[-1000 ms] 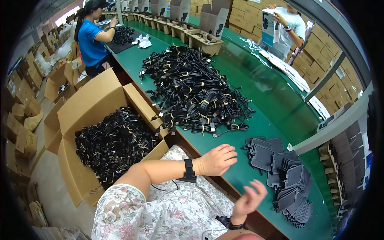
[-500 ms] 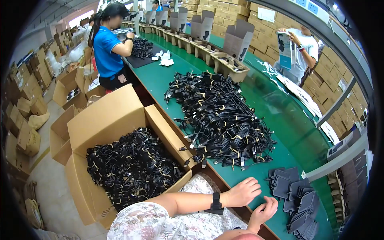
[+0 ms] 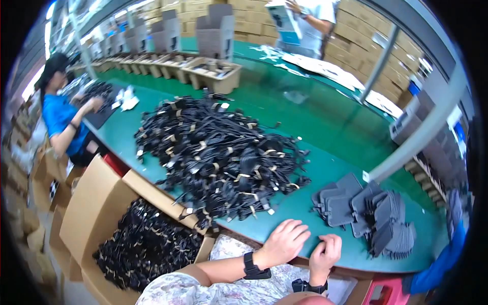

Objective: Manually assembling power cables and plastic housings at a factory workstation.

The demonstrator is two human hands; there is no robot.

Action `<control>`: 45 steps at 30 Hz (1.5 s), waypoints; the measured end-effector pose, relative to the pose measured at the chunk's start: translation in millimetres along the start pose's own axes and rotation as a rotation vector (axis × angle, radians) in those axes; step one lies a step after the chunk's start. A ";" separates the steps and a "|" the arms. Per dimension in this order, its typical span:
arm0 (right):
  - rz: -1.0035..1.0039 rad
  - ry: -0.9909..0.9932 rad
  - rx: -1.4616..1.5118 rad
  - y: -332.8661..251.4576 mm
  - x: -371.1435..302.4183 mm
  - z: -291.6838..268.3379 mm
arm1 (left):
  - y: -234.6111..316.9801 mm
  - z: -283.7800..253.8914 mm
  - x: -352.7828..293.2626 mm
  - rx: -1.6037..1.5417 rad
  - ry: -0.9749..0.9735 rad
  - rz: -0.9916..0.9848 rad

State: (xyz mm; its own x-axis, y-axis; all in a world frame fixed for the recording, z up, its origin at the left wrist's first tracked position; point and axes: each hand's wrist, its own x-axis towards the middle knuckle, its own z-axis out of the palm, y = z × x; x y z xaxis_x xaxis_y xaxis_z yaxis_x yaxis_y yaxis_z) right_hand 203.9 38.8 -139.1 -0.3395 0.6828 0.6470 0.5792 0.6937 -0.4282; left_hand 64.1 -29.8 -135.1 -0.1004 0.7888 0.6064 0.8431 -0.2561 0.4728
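Note:
My left hand is at the front edge of the green table, fingers curled, with a black strap on its wrist. Just right of it, my right hand is loosely closed, its wrist also strapped in black. No held object shows in either hand. Beyond my left hand spreads a big heap of bundled black cables, tied with tan bands and showing metal plugs. Nearest my right hand are stacked flat dark-grey plastic pieces, some leaning in a row.
Left of me, an open carton holds many more black cables. Brown trays with upright grey boxes line the far side. A person in blue works at the left; another person stands across the table. A metal post rises at right.
The view has swung to the right, shifting the cable heap and carton leftward. A pink stool and a blue sleeve now show at lower right. Both hands stay near the table edge.

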 end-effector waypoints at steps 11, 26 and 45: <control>-0.044 -0.046 0.049 7.2 4.1 -7.1 | 5.1 -0.3 -7.8 -0.345 0.049 0.055; -0.083 -0.036 0.084 7.7 -3.1 -11.3 | -26.0 89.9 -107.5 -0.117 -1.150 -0.406; -0.124 -0.063 0.075 4.8 -1.7 -12.3 | -56.5 155.8 -131.4 0.060 -0.457 -0.210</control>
State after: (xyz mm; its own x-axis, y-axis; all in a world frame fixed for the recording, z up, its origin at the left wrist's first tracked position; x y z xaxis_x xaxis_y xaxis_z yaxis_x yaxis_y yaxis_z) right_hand 216.3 38.2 -134.5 -0.4520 0.6022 0.6581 0.4740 0.7871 -0.3946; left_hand 112.0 -31.9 -341.2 -0.0410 0.9872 0.1538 0.8595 -0.0436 0.5093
